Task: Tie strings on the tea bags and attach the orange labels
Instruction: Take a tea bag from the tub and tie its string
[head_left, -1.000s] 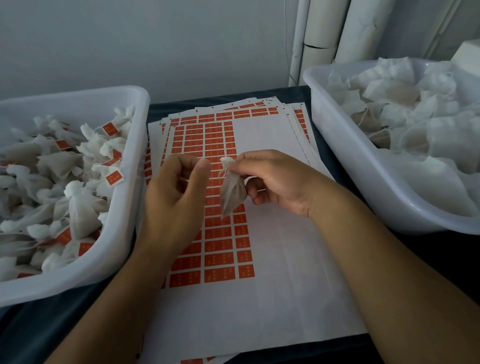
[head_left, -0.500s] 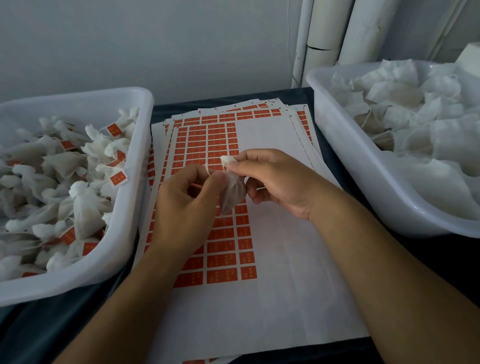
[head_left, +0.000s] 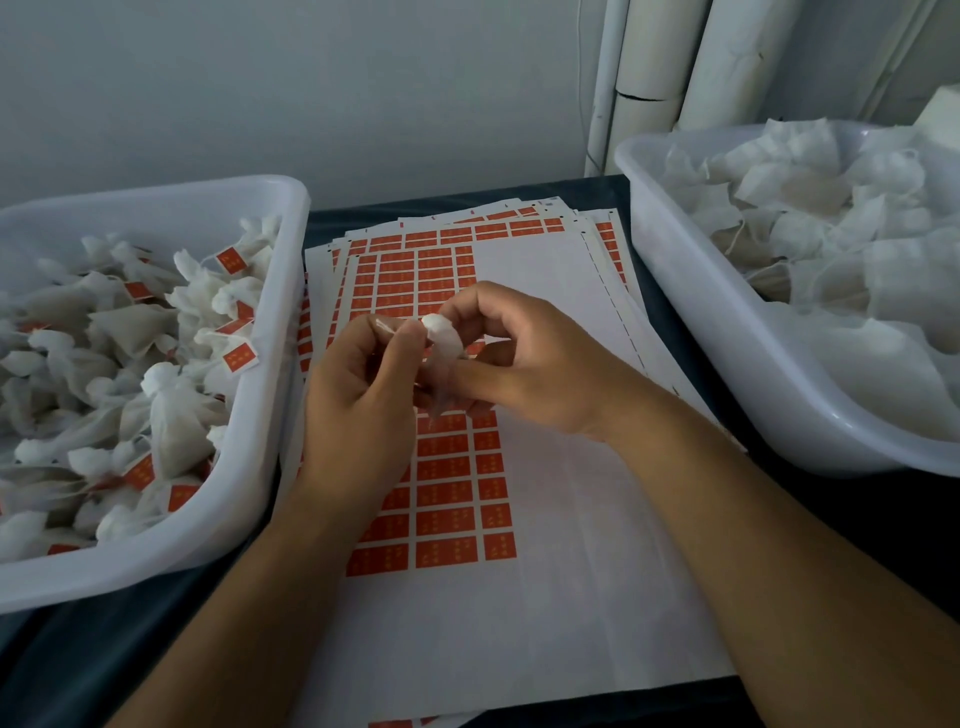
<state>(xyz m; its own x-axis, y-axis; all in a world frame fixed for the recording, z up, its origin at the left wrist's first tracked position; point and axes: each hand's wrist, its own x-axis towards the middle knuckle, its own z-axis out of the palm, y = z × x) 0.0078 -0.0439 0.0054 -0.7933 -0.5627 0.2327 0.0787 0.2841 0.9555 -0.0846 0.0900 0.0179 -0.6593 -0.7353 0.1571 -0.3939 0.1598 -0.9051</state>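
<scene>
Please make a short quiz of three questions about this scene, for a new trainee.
1. True or false: the tea bag lies flat on the label sheet.
2. Which tub holds bags with orange labels? A) left tub B) right tub
3. Fill in: the right hand and left hand hold the bag above the ____.

Key: 1 false, both hands hold it up; 2 A; 3 label sheet.

A plain grey wall (head_left: 311, 88) backs the dark table (head_left: 104, 649); white pipes (head_left: 649, 62) stand right.
</scene>
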